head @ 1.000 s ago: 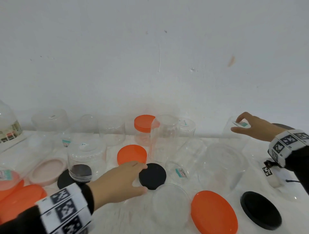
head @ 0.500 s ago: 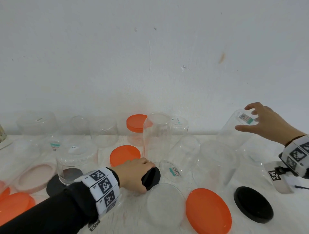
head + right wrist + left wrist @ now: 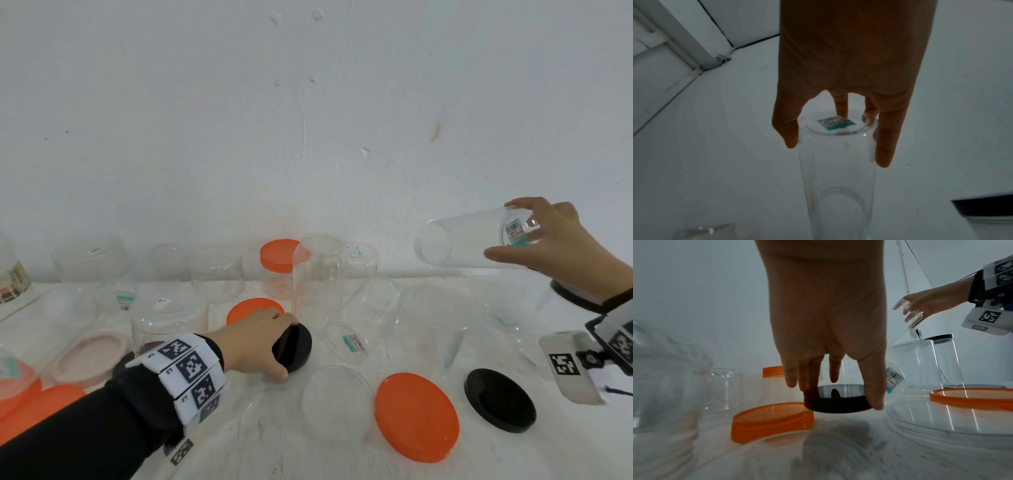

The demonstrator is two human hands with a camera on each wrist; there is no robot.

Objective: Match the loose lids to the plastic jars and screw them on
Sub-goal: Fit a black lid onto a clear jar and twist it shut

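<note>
Head view, black lid (image 3: 294, 346) pinched between left fingers (image 3: 287, 319)

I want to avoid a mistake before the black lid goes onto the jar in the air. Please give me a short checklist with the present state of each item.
1. Left hand grips the black lid by its rim: ok, fingers one side, thumb the other.
2. Lid clear of the table: cannot tell; one edge looks raised.
3. Right hand holds the jar firmly: ok, fingertips pinch its labelled base.
4. Jar mouth is free: ok, it is open and points toward the left hand.
5. Lid matches the mouth: cannot tell; sizes are not comparable while they are apart.
6. Path between lid and jar: not ok; a tall upright jar stands in between.
</note>
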